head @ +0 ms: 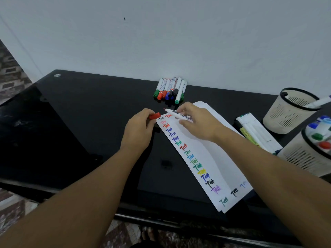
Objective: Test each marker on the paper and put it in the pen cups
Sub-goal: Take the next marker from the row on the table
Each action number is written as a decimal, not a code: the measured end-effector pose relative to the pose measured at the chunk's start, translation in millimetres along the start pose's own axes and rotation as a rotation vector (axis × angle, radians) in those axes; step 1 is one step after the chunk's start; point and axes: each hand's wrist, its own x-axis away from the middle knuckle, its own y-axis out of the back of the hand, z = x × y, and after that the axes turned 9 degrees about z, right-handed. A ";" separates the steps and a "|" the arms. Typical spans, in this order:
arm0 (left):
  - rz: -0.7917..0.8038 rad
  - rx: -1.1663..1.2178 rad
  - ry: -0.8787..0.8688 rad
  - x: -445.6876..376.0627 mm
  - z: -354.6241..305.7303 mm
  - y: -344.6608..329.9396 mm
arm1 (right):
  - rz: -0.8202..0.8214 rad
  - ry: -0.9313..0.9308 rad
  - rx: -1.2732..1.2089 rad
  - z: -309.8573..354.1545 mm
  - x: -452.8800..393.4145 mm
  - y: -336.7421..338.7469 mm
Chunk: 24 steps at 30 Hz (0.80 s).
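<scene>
Head view, right hand [198, 122] gripping uncapped marker [176, 114], left hand [138, 129] pinching red cap [155, 116]

glossy black desk [93, 111] set against a pale wall [161, 36]; patterned tiled floor [10, 72] at far left and below.

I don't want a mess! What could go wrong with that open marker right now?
The uncapped marker in the right hand has its tip bare just above the paper, so it might smudge the test words. The red cap in the left hand could slip and roll off the black table.
</scene>
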 end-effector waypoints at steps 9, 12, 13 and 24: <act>0.008 -0.034 -0.078 0.2 -0.7 0.0 | -0.035 0.069 0.078 -8.4 -4.7 0.4; 0.012 -0.074 -0.136 1.2 -1.4 -0.3 | -0.030 0.094 0.113 -7.7 -7.8 -2.9; 0.012 -0.089 -0.155 2.2 -1.8 -0.2 | -0.033 0.104 0.111 -6.3 -8.7 -3.9; 0.047 -0.134 -0.299 9.5 -7.1 2.7 | -0.010 0.157 0.267 -7.6 0.7 1.4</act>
